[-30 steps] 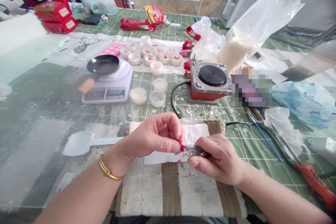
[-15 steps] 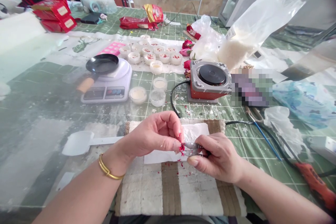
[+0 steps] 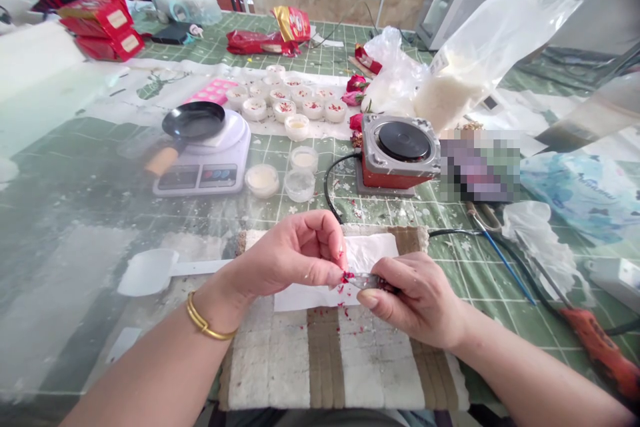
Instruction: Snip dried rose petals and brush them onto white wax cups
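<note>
My left hand (image 3: 305,257) pinches a dark red petal (image 3: 345,277) between thumb and fingers; the petal looks dry and crumbly. In my right hand (image 3: 417,297) is a small pair of metal snips (image 3: 367,281), whose blades are closed at the petal. Both hands hover over a white paper sheet (image 3: 295,299). Red petal bits lie on the paper and on the striped cloth mat (image 3: 370,373) under it. Much of the snips' handle is hidden by my right fingers.
Cups of white wax (image 3: 263,180) stand beyond my hands, several topped with red bits. A small pan (image 3: 194,120) rests on a kitchen scale (image 3: 220,177). Right of centre stands an electric hot plate (image 3: 404,141). A white spatula (image 3: 150,272) and a soldering iron (image 3: 595,340) flank the mat.
The snips' blades have gone from parted to closed at the petal. Both hands stay in nearly the same place.
</note>
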